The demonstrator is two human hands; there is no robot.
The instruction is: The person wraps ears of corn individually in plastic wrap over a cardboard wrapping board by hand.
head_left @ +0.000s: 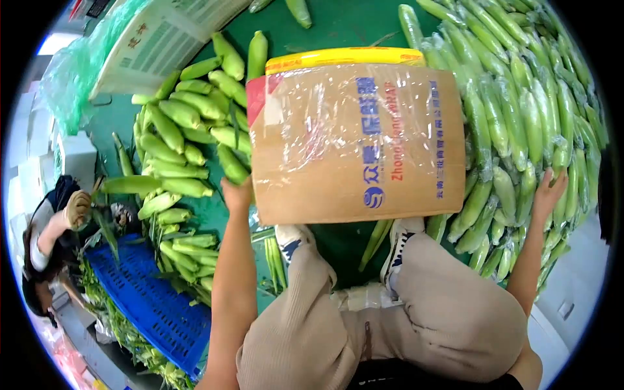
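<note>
My left hand [236,194] is at the box's left side, its fingers closed around the lower end of a bare green ear of corn [232,164]; the box partly hides them. Far to the right, my right hand [550,194] has its fingertips at the end of a plastic-wrapped ear of corn [560,155] on the wrapped pile [500,117]. Between my arms stands a cardboard box [312,149] with blue and red print and clear film over its upper part. A yellow strip [344,58] runs along its far edge.
Bare ears of corn [179,114] are heaped on the left of the green surface [325,32]. A blue crate [153,305] stands lower left, beside another person's gloved hand [78,208]. A printed carton [156,42] and green plastic [81,71] are upper left. My legs [448,305] are folded below the box.
</note>
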